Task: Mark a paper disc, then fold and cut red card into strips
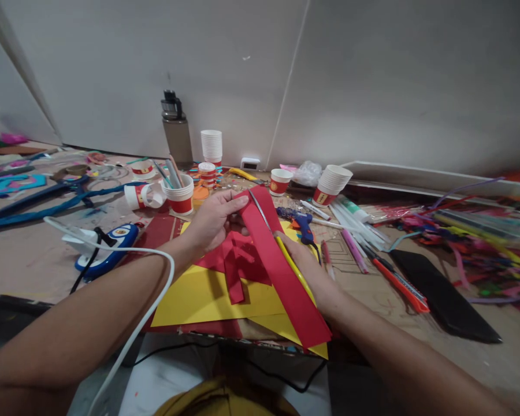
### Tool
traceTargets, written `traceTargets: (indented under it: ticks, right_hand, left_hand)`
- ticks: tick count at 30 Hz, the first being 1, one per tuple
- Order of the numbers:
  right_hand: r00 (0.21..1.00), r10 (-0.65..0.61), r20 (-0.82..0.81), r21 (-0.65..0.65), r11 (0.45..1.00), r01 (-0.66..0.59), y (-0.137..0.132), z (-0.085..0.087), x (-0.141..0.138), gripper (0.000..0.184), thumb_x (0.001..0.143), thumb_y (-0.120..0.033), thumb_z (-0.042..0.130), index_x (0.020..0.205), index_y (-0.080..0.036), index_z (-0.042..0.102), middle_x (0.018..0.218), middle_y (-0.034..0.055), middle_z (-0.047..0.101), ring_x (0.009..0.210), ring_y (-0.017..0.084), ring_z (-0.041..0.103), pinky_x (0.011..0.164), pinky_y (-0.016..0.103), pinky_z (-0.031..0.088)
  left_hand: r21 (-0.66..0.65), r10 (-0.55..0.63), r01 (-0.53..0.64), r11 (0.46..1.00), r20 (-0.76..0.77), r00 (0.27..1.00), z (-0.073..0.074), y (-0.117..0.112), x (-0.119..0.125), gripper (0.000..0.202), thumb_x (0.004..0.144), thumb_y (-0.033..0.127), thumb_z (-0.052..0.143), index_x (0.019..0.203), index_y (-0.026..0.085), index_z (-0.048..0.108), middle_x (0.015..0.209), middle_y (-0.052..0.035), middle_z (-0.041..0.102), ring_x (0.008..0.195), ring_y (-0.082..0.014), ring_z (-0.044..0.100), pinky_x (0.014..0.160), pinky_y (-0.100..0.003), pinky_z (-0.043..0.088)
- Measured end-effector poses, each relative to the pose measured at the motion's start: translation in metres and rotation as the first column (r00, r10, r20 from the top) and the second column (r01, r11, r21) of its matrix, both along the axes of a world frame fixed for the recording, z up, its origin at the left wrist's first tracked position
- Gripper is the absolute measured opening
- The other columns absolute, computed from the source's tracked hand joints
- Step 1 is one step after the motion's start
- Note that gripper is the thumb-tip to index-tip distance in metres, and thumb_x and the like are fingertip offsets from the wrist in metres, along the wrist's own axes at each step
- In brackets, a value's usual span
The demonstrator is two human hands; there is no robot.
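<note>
My left hand (pixel 220 216) pinches the upper end of a long strip of red paper (pixel 281 283) between thumb and fingers. In my right hand (pixel 303 266) is a pair of scissors (pixel 292 263) with yellow handles, my fingers closed round them. The blades lie along the paper near its far end, pointing away from me; how far they have cut I cannot tell. Under my hands, more red paper pieces (pixel 234 280) rest on yellow sheets (pixel 190 300). Part of the scissor handles is hidden by the red strip and my hand.
A paper cup with pens (pixel 181 199) stands left of my hands, near a blue power strip (pixel 108 251). To the right lie a blue glue gun (pixel 304 226), a red utility knife (pixel 401 284) and a black flat object (pixel 444 296). Stacked cups (pixel 333 184) and a bottle (pixel 177 133) stand behind.
</note>
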State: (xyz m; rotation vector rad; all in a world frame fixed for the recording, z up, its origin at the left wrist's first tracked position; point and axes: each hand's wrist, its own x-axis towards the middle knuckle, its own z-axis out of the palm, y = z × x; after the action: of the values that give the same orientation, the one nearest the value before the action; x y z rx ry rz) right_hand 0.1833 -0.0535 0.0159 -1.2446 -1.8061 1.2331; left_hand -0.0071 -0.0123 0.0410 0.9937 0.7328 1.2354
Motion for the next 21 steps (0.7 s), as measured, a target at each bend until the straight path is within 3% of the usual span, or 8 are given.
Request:
traceTargets:
  ticks: [3,7,12,16,18,21]
  right_hand:
    - [1.0,0.0,-0.002,0.002,1.0,0.0,0.004,0.0,-0.002,0.021,0.078,-0.039,0.057,0.09,-0.024,0.065,0.083,0.0023,0.073,0.083,0.024,0.067,0.067,0.031,0.052]
    - [0.998,-0.047,0.041,-0.149,0.988,0.052,0.007,0.002,-0.004,0.027,0.086,-0.043,0.046,0.085,-0.022,0.063,0.068,0.0027,0.069,0.063,0.02,0.064,0.054,0.028,0.049]
    - [0.994,-0.045,0.096,-0.191,0.98,0.063,-0.003,0.011,-0.007,0.02,0.085,-0.041,0.049,0.081,-0.023,0.055,0.053,-0.0036,0.056,0.041,0.011,0.05,0.039,0.02,0.038]
    - [0.994,-0.01,0.111,-0.345,0.937,0.048,-0.008,0.022,-0.005,0.022,0.086,-0.043,0.046,0.078,-0.023,0.049,0.043,-0.0085,0.041,0.029,0.009,0.037,0.027,0.018,0.028]
    - [1.0,0.015,0.005,-0.39,0.921,-0.012,-0.006,0.028,0.0,0.026,0.087,-0.044,0.043,0.075,-0.022,0.048,0.041,-0.0084,0.04,0.027,0.008,0.033,0.026,0.019,0.026]
    - [0.984,-0.043,-0.173,-0.428,0.903,-0.036,0.002,0.035,0.013,0.038,0.089,-0.047,0.037,0.063,-0.02,0.045,0.04,-0.0071,0.036,0.029,0.006,0.03,0.028,0.017,0.026]
  left_hand:
    - [-0.009,-0.006,0.006,1.0,-0.009,1.0,0.0,0.001,-0.001,0.023,0.075,0.027,0.069,0.073,0.016,0.049,0.056,0.004,0.058,0.045,-0.0068,0.055,0.042,-0.016,0.044]
    - [-0.017,-0.006,0.005,1.0,-0.038,0.999,-0.003,0.002,-0.002,0.022,0.075,0.029,0.068,0.076,0.016,0.051,0.059,0.0033,0.06,0.046,-0.0081,0.055,0.043,-0.019,0.047]
    - [-0.026,0.021,-0.023,0.999,-0.072,0.997,-0.012,0.007,-0.008,0.021,0.075,0.027,0.067,0.071,0.016,0.05,0.056,0.0038,0.057,0.046,-0.007,0.054,0.045,-0.017,0.046]
    - [-0.072,0.066,-0.081,0.994,-0.199,0.978,-0.013,0.02,-0.025,0.019,0.071,0.024,0.067,0.069,0.016,0.05,0.054,0.0037,0.056,0.044,-0.0083,0.054,0.041,-0.018,0.044]
    - [-0.116,0.032,-0.07,0.991,-0.303,0.952,-0.012,0.029,-0.037,0.019,0.071,0.026,0.067,0.068,0.015,0.051,0.054,0.0019,0.057,0.042,-0.0093,0.053,0.038,-0.018,0.042]
    - [-0.2,-0.094,0.002,0.98,-0.451,0.888,-0.012,0.04,-0.051,0.02,0.07,0.026,0.069,0.069,0.014,0.053,0.056,-0.0003,0.059,0.044,-0.0087,0.053,0.041,-0.019,0.045]
